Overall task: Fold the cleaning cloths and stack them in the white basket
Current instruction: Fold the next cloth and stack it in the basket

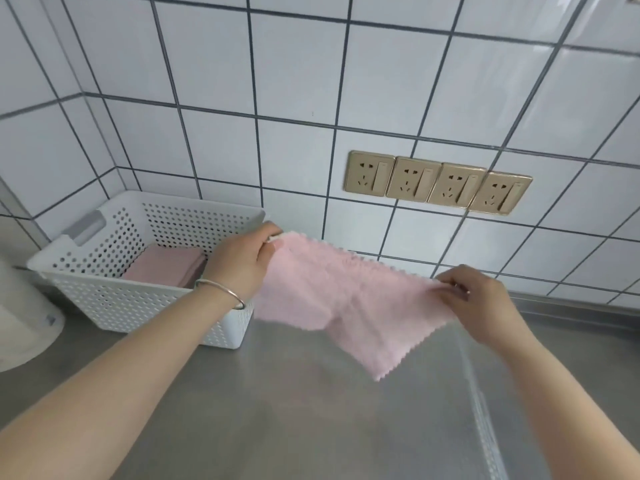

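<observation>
At centre frame, the left hand (242, 261) and right hand (481, 299) are each pinching a top corner of the pink cleaning cloth (346, 299), holding it spread above the steel tabletop (311, 410), likely to square it for folding. At left, the white basket (104, 299) is already holding folded pink cloths (166, 266).

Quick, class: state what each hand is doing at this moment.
Left hand: fingers pinch one top corner of the pink cloth.
Right hand: fingers pinch the other top corner, so the cloth hangs between them.
</observation>
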